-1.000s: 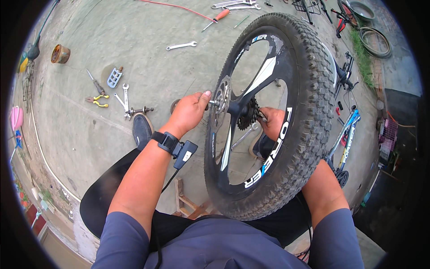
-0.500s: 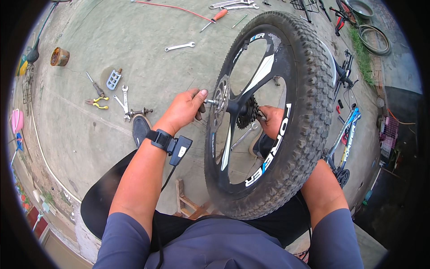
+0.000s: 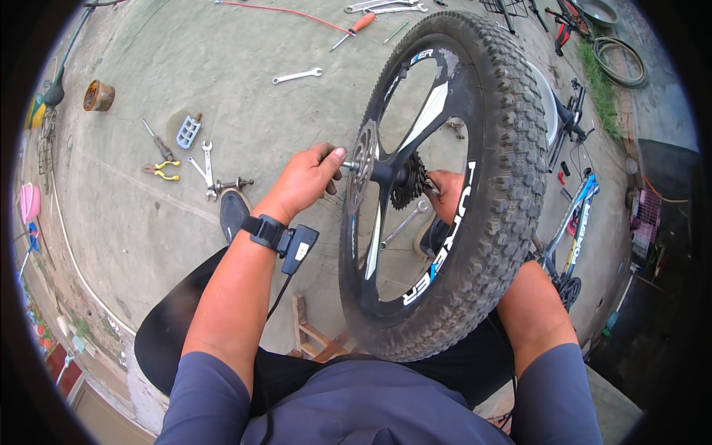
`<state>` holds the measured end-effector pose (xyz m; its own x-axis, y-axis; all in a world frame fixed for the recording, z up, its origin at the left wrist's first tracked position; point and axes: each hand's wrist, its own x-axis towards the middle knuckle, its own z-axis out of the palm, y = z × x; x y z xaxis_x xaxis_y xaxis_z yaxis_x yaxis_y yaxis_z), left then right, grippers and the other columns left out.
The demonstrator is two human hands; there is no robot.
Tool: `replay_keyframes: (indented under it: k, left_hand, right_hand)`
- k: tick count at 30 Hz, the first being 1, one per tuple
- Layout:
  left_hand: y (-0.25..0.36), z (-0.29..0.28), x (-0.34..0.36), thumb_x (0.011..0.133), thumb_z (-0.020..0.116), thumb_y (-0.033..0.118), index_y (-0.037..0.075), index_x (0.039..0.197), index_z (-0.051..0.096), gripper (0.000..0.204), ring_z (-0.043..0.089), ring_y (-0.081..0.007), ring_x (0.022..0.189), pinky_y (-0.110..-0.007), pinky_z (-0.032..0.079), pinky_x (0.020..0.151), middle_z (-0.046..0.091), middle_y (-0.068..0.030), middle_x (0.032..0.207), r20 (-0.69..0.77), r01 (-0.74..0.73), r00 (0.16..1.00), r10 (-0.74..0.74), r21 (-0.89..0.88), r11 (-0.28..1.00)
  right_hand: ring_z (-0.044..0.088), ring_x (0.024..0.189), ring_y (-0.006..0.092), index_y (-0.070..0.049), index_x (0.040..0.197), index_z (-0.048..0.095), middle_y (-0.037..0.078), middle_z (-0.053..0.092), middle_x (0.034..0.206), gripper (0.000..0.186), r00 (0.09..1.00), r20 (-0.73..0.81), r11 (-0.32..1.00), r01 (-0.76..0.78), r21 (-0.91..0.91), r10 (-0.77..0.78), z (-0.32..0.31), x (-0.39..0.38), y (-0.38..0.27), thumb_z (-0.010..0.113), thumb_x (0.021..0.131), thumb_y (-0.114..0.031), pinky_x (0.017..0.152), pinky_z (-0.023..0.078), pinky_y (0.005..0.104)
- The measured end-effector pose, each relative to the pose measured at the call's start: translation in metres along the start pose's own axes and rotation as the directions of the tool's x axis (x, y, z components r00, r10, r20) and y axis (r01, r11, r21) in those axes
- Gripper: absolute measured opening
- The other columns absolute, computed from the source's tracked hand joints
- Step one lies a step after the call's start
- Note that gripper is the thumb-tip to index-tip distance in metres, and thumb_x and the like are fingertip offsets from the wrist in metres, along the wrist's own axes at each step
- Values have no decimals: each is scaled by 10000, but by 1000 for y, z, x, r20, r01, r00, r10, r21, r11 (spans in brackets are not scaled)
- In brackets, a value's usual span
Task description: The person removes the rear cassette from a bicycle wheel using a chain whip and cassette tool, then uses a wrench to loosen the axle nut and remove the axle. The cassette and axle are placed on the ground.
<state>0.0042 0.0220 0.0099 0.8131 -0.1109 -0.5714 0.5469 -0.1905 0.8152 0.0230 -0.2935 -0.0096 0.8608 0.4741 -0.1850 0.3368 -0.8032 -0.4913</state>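
Observation:
A bicycle wheel [image 3: 413, 140] with a knobby black tyre [image 3: 512, 111] stands tilted in front of me. My left hand [image 3: 311, 176] is closed, thumb and fingers pinching the end of the wheel axle [image 3: 348, 165] beside the brake disc [image 3: 362, 167]. Through the spokes shows my right hand [image 3: 446, 194], its fingers closed at the other axle end, beside the sprocket cassette [image 3: 408, 185]. The rim and tyre hide part of that hand and its wrist.
On the concrete lie a spanner [image 3: 297, 76], an orange-handled screwdriver [image 3: 362, 22], yellow-handled pliers [image 3: 162, 170], a pedal [image 3: 189, 130] and a loose axle [image 3: 236, 184]. A blue bicycle frame [image 3: 578, 211] rests at the right. Near my knees is a wooden stool [image 3: 315, 337].
The wheel has turned slightly about its axle and its tilt has shifted a little; the spokes and rim lettering sit differently. Both hands stay at the axle ends.

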Motion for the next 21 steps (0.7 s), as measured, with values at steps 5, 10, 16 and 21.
replay_keyframes:
  k: [5,10,16,21]
  left_hand:
    - [-6,-3,-1,1052,581,368,-21,1015,645,396,625,-134,608,-301,512,591,643,-63,755,21,-141,990,142,-33,989]
    - [-2,-12,6,1007,640,216,3,1175,622,272,646,-120,721,-298,507,597,669,-62,910,95,141,984,-148,78,987]
    - [-7,-3,0,1026,625,263,-10,1138,635,296,645,-127,652,-305,508,584,666,-63,848,43,-120,992,122,-49,992]
    - [1,-4,-1,1032,617,265,-19,1113,646,297,632,-134,627,-309,511,587,658,-63,800,35,-18,999,18,17,1000]
  right_hand:
    - [664,832,403,-44,981,678,177,662,880,159,1000,27,1000,6,-20,-6,-4,1,-1,738,835,-61,720,514,446]
    - [662,832,409,-42,977,678,186,660,877,158,1000,17,1000,16,5,-16,-4,1,-5,735,830,-50,720,514,448]
    - [666,829,399,-45,981,684,177,666,878,166,999,29,999,-22,-28,23,-4,1,-4,740,825,-59,726,517,445]
    - [668,834,394,-51,991,686,177,665,879,171,1000,7,1000,-7,-23,7,3,1,4,736,828,-63,730,511,448]
